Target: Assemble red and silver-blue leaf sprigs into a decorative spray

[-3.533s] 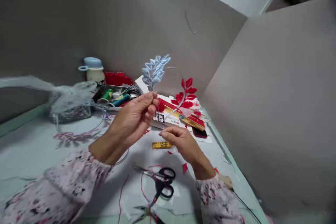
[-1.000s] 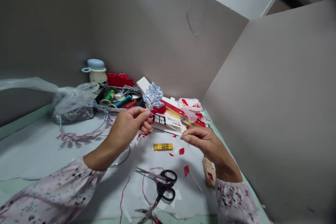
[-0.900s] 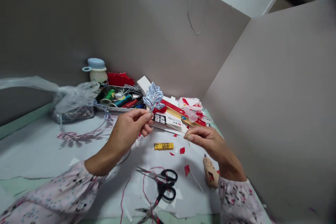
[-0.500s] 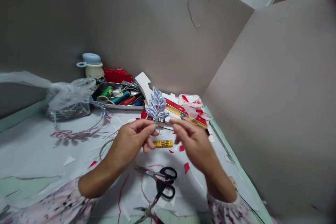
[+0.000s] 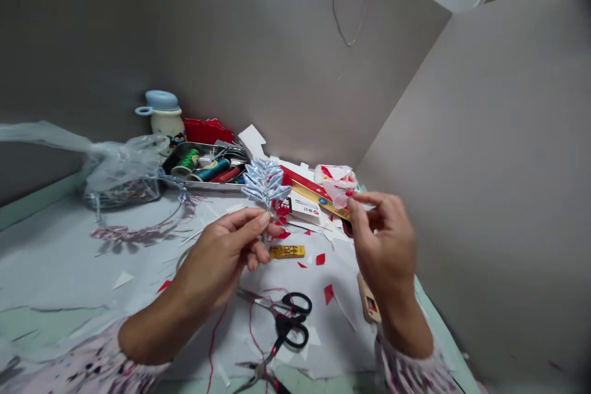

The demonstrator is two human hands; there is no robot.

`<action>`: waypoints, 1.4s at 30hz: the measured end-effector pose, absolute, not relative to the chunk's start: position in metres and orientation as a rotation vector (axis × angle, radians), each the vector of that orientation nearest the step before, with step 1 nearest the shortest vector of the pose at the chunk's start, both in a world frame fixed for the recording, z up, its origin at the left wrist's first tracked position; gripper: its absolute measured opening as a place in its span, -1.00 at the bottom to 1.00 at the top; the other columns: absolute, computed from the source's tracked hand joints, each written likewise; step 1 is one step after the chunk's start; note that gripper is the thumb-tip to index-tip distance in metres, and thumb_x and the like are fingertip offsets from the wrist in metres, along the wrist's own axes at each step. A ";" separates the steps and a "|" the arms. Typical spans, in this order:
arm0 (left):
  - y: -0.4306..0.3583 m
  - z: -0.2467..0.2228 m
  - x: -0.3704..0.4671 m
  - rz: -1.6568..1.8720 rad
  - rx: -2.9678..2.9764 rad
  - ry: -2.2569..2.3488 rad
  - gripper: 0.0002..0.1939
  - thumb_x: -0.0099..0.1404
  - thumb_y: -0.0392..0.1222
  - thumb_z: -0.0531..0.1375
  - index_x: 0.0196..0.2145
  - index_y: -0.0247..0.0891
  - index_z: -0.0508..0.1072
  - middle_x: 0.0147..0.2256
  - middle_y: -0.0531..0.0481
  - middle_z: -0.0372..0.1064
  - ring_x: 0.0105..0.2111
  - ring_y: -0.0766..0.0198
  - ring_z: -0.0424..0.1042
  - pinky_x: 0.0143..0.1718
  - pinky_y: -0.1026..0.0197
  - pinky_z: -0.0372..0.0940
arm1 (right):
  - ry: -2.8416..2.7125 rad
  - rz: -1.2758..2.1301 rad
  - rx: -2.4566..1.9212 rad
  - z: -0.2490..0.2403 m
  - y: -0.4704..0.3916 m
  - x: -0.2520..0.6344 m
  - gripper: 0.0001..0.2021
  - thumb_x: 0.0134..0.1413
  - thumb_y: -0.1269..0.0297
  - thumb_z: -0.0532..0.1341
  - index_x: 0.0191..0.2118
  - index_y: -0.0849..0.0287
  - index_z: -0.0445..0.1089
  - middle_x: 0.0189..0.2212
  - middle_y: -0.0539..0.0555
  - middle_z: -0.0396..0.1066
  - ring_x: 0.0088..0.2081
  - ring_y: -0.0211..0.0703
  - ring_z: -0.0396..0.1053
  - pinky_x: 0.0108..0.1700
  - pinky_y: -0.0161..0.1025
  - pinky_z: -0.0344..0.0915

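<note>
My left hand (image 5: 235, 246) pinches the stem of a pale blue, shiny leaf-shaped piece (image 5: 265, 181), which stands upright above the fingertips. To the right, my right hand (image 5: 383, 237) is raised with thumb and forefinger pressed together; whatever they hold, if anything, is too small to make out. A yellow block with dark lettering (image 5: 287, 252) lies just beside my left fingers. Black-handled scissors (image 5: 292, 320) and pliers (image 5: 261, 372) rest nearer the front, with red thread (image 5: 252, 326) across them.
At the back are a tray of thread spools (image 5: 210, 166), a bottle (image 5: 166, 120) and a red and gold box (image 5: 314, 192). On the left, a wire hoop (image 5: 152, 231) leans by a plastic bag (image 5: 122, 175). Red and white scraps dot the table.
My right hand has moved right, away from the leaf piece, and its fingers have closed together. The leaf piece has shifted slightly left and turned in my left hand.
</note>
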State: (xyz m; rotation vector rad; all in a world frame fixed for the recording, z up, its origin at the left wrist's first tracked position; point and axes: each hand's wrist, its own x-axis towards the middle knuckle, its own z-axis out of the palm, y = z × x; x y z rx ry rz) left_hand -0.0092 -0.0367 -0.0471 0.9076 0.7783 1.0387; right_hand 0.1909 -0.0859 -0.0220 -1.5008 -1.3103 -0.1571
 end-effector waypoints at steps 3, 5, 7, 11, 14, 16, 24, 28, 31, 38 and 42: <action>-0.038 -0.047 -0.009 1.016 0.833 0.780 -0.98 0.22 -0.30 0.26 -0.37 -0.30 0.49 -0.34 -0.01 0.52 -0.68 0.56 0.28 -0.70 0.51 0.13 | -1.642 0.312 -1.448 -0.018 -0.099 0.169 -0.80 0.19 0.23 0.21 -0.44 0.12 0.47 -0.46 0.03 0.43 -0.44 -0.22 0.32 -0.39 -0.26 0.23; -0.039 -0.048 -0.009 1.010 0.811 0.773 -0.98 0.23 -0.32 0.25 -0.37 -0.32 0.50 -0.36 0.00 0.50 -0.67 0.56 0.28 -0.69 0.51 0.13 | -1.803 0.535 -1.455 -0.023 -0.099 0.158 -0.87 0.15 0.32 0.22 -0.35 0.10 0.53 -0.40 0.02 0.49 -0.42 -0.22 0.35 -0.37 -0.27 0.24; -0.038 -0.050 -0.008 1.010 0.797 0.766 -0.97 0.21 -0.32 0.27 -0.38 -0.33 0.50 -0.44 0.04 0.44 -0.67 0.56 0.27 -0.71 0.52 0.10 | -1.802 0.538 -1.489 -0.029 -0.094 0.152 -0.86 0.13 0.39 0.21 -0.29 0.11 0.54 -0.35 0.03 0.51 -0.38 -0.22 0.36 -0.33 -0.25 0.24; -0.039 -0.056 -0.006 1.030 0.785 0.754 -0.87 0.11 -0.25 0.35 -0.40 -0.35 0.50 -0.54 0.09 0.35 -0.65 0.54 0.25 -0.72 0.53 0.03 | -1.627 0.502 -1.513 -0.039 -0.086 0.142 -0.90 0.10 0.31 0.26 -0.33 0.14 0.54 -0.40 0.02 0.50 -0.39 -0.22 0.36 -0.32 -0.25 0.25; -0.040 -0.061 -0.004 1.029 0.795 0.745 -0.82 0.07 -0.20 0.38 -0.42 -0.35 0.50 -0.55 0.10 0.32 -0.64 0.54 0.21 -0.71 0.53 0.02 | -1.549 0.519 -1.486 -0.044 -0.084 0.133 -0.92 0.04 0.28 0.31 -0.33 0.14 0.55 -0.40 0.01 0.50 -0.41 -0.23 0.36 -0.33 -0.26 0.25; -0.041 -0.063 -0.003 1.018 0.813 0.753 -0.81 0.07 -0.18 0.38 -0.41 -0.35 0.51 -0.55 0.11 0.31 -0.64 0.54 0.19 -0.71 0.52 0.01 | -1.519 0.533 -1.467 -0.048 -0.083 0.128 -0.92 0.04 0.29 0.31 -0.35 0.15 0.55 -0.42 0.01 0.49 -0.41 -0.22 0.36 -0.33 -0.27 0.25; -0.045 -0.064 -0.003 1.008 0.891 0.759 -0.80 0.12 -0.13 0.35 -0.42 -0.34 0.52 -0.55 0.10 0.31 -0.63 0.54 0.16 -0.68 0.51 0.01 | -1.494 0.566 -1.479 -0.051 -0.082 0.132 -0.88 0.06 0.33 0.25 -0.34 0.15 0.56 -0.42 0.02 0.54 -0.41 -0.21 0.41 -0.31 -0.27 0.28; -0.047 -0.065 -0.001 1.020 0.901 0.795 -0.80 0.10 -0.13 0.35 -0.41 -0.34 0.52 -0.58 0.11 0.30 -0.64 0.52 0.17 -0.67 0.49 0.02 | -1.497 0.468 -1.513 -0.050 -0.083 0.127 -0.86 0.05 0.38 0.22 -0.39 0.16 0.56 -0.48 0.00 0.50 -0.46 -0.24 0.37 -0.35 -0.29 0.25; -0.048 -0.063 0.000 1.007 0.915 0.812 -0.79 0.10 -0.12 0.35 -0.43 -0.34 0.51 -0.59 0.10 0.30 -0.64 0.51 0.17 -0.66 0.48 0.03 | -1.531 0.370 -1.500 -0.049 -0.083 0.125 -0.86 0.02 0.43 0.21 -0.43 0.19 0.53 -0.51 0.00 0.46 -0.48 -0.26 0.34 -0.39 -0.31 0.22; -0.049 -0.060 0.000 0.998 0.936 0.834 -0.80 0.12 -0.10 0.34 -0.41 -0.31 0.52 -0.61 0.10 0.31 -0.63 0.48 0.17 -0.63 0.46 0.05 | -1.638 0.344 -1.453 -0.041 -0.088 0.137 -0.88 0.07 0.38 0.20 -0.40 0.16 0.49 -0.46 0.00 0.44 -0.44 -0.26 0.35 -0.37 -0.29 0.23; -0.048 -0.060 -0.001 1.004 0.903 0.850 -0.80 0.11 -0.12 0.34 -0.37 -0.32 0.53 -0.57 0.09 0.34 -0.64 0.50 0.18 -0.63 0.46 0.05 | -1.408 0.605 -1.464 -0.042 -0.087 0.139 -0.87 0.06 0.34 0.18 -0.22 0.13 0.37 -0.35 0.02 0.43 -0.46 -0.25 0.36 -0.43 -0.29 0.28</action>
